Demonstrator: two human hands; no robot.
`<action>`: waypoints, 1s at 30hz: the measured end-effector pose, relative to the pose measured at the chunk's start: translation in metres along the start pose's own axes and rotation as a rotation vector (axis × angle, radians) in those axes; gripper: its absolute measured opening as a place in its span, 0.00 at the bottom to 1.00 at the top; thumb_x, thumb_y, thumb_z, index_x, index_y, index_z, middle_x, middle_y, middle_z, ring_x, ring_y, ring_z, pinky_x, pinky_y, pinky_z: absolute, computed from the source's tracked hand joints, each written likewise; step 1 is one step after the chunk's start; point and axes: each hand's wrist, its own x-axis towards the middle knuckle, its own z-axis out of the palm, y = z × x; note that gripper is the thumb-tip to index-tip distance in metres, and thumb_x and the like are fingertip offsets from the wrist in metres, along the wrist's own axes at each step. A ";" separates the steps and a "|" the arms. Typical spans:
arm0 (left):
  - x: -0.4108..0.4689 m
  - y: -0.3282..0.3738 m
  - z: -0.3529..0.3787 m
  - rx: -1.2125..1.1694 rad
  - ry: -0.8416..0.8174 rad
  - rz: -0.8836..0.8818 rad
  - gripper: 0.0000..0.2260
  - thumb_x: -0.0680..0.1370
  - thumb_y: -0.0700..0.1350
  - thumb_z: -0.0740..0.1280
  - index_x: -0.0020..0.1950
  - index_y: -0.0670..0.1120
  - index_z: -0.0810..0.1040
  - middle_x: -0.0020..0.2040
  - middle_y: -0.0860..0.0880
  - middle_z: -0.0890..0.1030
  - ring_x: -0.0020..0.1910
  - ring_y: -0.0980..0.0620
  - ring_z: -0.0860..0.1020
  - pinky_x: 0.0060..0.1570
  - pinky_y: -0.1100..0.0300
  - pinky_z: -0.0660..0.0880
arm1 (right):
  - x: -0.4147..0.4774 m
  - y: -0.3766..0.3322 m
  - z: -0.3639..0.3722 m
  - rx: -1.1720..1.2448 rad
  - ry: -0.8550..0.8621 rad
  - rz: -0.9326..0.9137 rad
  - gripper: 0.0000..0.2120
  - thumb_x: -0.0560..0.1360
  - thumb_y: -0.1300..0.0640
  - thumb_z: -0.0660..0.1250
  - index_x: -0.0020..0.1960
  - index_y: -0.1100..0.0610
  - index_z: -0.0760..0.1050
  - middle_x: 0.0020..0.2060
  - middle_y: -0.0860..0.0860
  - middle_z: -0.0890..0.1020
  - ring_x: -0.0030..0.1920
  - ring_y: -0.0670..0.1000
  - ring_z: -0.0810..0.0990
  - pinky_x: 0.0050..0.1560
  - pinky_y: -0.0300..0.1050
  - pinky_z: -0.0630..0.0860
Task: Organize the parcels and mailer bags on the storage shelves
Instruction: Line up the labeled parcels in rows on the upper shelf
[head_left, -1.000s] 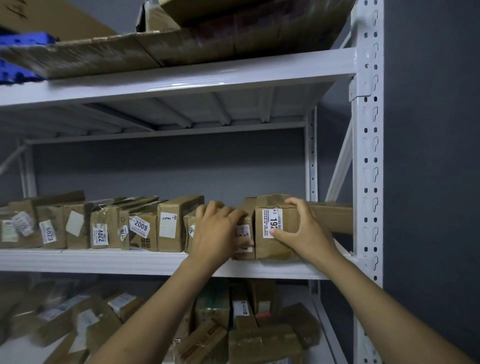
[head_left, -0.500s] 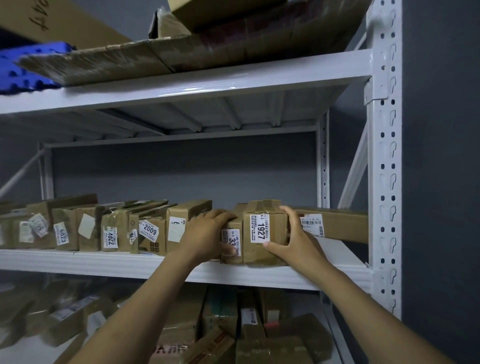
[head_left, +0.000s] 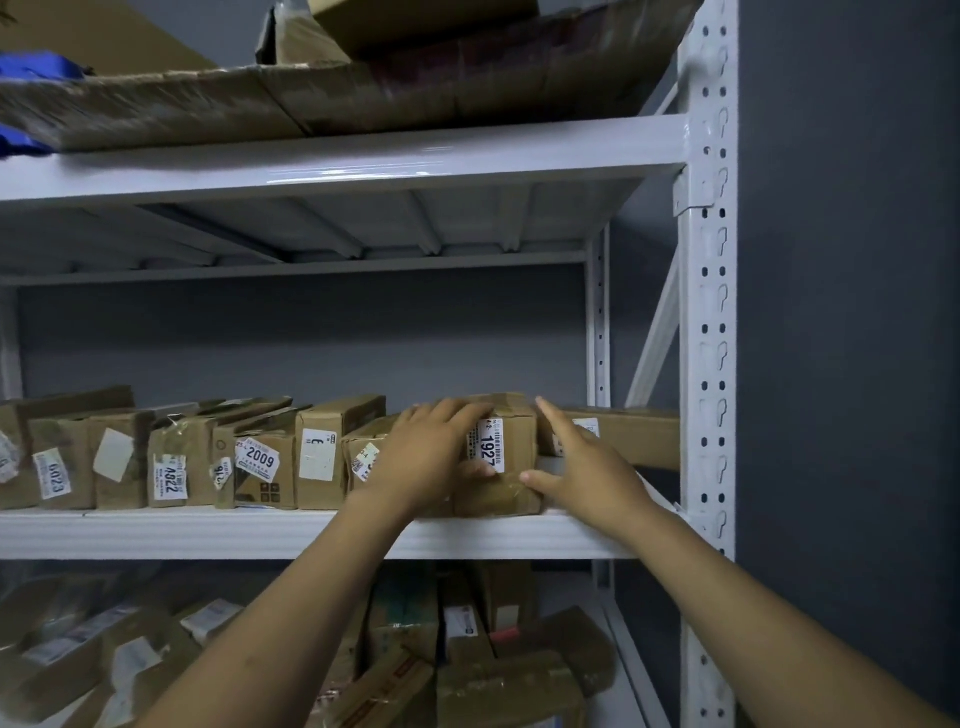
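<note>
A brown cardboard parcel labelled 1927 (head_left: 511, 447) stands at the front of the white middle shelf (head_left: 208, 530). My left hand (head_left: 421, 457) grips its left front corner, fingers over the top and thumb on the label face, and hides the parcel to its left. My right hand (head_left: 582, 467) is beside the parcel's right side with fingers stretched out and apart; only the thumb tip touches the lower front. To the left runs a row of upright labelled parcels (head_left: 260, 462), one marked 2009.
A long flat box (head_left: 639, 431) lies at the shelf's right end, against the white perforated upright (head_left: 709, 364). Flattened cardboard (head_left: 363, 88) and something blue (head_left: 31, 67) sit on the shelf above. Loose parcels (head_left: 467, 665) are piled on the shelf below.
The 1927 parcel has slid left against its neighbour. My left hand moved from the neighbouring parcel onto its corner. My right hand let go of its side and opened.
</note>
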 end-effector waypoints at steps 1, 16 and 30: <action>0.001 0.002 0.000 0.003 0.028 -0.002 0.32 0.75 0.61 0.67 0.76 0.56 0.60 0.73 0.52 0.66 0.70 0.48 0.65 0.70 0.52 0.59 | -0.004 0.002 -0.005 -0.026 0.010 -0.009 0.40 0.74 0.43 0.68 0.77 0.40 0.47 0.74 0.48 0.65 0.71 0.53 0.67 0.64 0.50 0.71; 0.058 0.123 0.036 -0.298 0.006 0.111 0.29 0.77 0.52 0.68 0.75 0.52 0.63 0.72 0.50 0.67 0.68 0.48 0.69 0.65 0.52 0.67 | -0.069 0.077 -0.095 -0.352 0.293 -0.020 0.20 0.76 0.42 0.64 0.67 0.46 0.72 0.66 0.41 0.71 0.65 0.44 0.67 0.57 0.42 0.70; 0.157 0.127 0.121 -0.447 -0.200 -0.174 0.27 0.75 0.49 0.71 0.71 0.49 0.67 0.67 0.47 0.73 0.63 0.48 0.72 0.64 0.54 0.70 | -0.024 0.145 -0.098 -0.438 0.335 -0.311 0.19 0.73 0.44 0.67 0.62 0.47 0.77 0.73 0.50 0.67 0.75 0.49 0.56 0.75 0.44 0.44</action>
